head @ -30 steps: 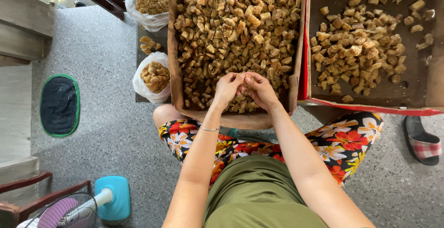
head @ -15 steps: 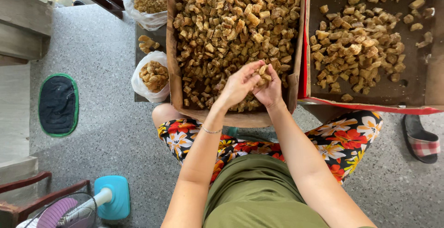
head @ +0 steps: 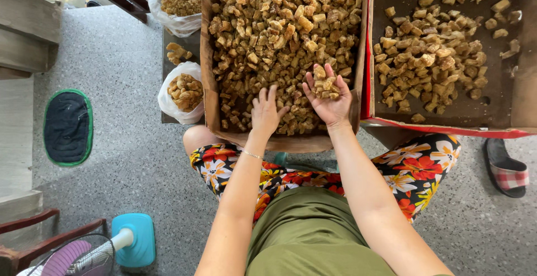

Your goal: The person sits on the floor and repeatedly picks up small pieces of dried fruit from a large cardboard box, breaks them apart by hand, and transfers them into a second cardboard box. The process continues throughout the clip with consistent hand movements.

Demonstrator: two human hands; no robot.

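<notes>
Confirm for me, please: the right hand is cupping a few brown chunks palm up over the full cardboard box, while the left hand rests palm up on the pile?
Not quite. The head view shows the left hand palm down on the pile. The right hand does cup brown chunks palm up over the full cardboard box.

The right hand (head: 330, 94) cups brown chunks (head: 325, 85); the left hand (head: 265, 114) rests palm-down in the cardboard box (head: 208, 58).
</notes>
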